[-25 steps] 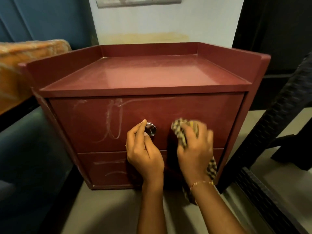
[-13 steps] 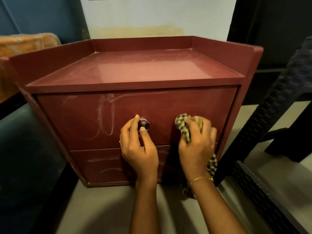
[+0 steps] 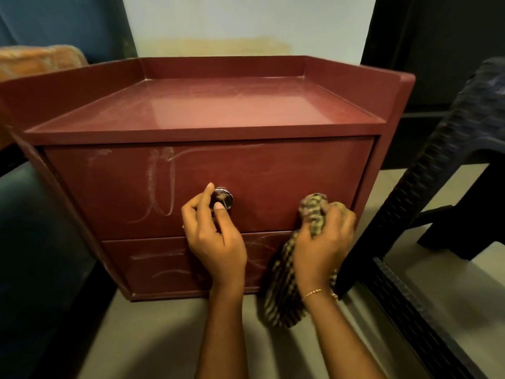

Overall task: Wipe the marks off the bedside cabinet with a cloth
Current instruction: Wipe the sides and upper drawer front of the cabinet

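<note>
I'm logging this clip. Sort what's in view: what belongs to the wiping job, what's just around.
Job: cabinet, cloth, chalk marks, knob, left hand, right hand.

Around: black chair, orange bedding, wall.

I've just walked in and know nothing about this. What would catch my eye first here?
Probably the dark red bedside cabinet filling the middle of the view, its upper drawer front scrawled with pale chalky marks left of the shiny knob. Next, the two hands at that drawer: the left hand pinches the knob, while the right hand grips a bunched checked cloth against the drawer's right end. Fainter marks show on the lower drawer too.
</note>
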